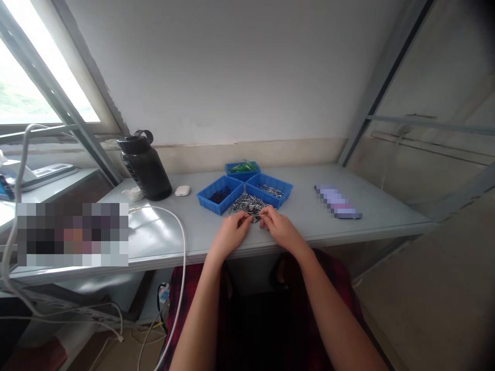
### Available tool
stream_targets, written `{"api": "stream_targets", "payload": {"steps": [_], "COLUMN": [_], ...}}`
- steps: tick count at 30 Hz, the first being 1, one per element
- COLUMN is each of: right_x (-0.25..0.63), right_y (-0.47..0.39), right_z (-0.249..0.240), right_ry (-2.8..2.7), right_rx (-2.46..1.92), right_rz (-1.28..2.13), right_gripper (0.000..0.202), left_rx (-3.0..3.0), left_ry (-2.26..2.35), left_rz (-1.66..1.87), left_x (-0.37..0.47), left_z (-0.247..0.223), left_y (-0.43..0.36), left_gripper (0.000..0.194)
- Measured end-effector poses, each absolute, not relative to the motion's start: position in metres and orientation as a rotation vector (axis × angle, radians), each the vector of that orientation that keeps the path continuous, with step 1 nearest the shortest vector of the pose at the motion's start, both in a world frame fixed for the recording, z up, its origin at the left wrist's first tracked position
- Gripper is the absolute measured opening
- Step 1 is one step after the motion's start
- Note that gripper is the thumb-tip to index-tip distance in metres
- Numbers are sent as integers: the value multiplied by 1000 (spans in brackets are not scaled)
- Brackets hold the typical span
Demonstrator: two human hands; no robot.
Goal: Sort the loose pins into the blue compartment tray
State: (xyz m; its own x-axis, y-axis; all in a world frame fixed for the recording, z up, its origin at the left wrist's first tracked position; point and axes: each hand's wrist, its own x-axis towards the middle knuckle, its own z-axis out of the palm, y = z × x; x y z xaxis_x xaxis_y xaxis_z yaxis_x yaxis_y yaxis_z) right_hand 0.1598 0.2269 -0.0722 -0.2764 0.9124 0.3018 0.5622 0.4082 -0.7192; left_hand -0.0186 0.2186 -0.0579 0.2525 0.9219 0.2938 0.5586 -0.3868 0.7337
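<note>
My left hand (234, 230) is closed in a pinch at the near edge of a loose pile of thin silver metal pieces (250, 203), which look like rivets or nails. My right hand (281, 230) pinches beside it, fingertips at the same pile. What either hand holds is too small to make out. Just behind the pile, a blue bin (204, 200) on the left has small dark pieces (220, 195) in it. The blue bin (285, 197) on the right contains similar silver pieces (271, 191). Behind both stands a third blue bin (240, 175) with green pieces (243, 167).
A large dark water bottle (149, 170) and a small white case (183, 191) stand left of the bins. A phone (337, 201) lies on the right of the grey table (386, 208). A white cable (184, 247) hangs over the front edge, and a wall (232, 72) rises behind.
</note>
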Motion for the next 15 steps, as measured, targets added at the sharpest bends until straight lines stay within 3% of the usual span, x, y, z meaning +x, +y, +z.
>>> {"api": "stream_targets", "payload": {"steps": [15], "right_x": [158], "right_y": [227], "right_z": [-71], "right_ry": [-1938], "right_rx": [-1309], "right_rz": [592], "right_gripper": [25], "left_rx": [1995], "left_ry": [1304], "left_rz": [1010], "left_x": [-20], "left_z": [-60], "left_y": [220], "left_gripper": [23]}}
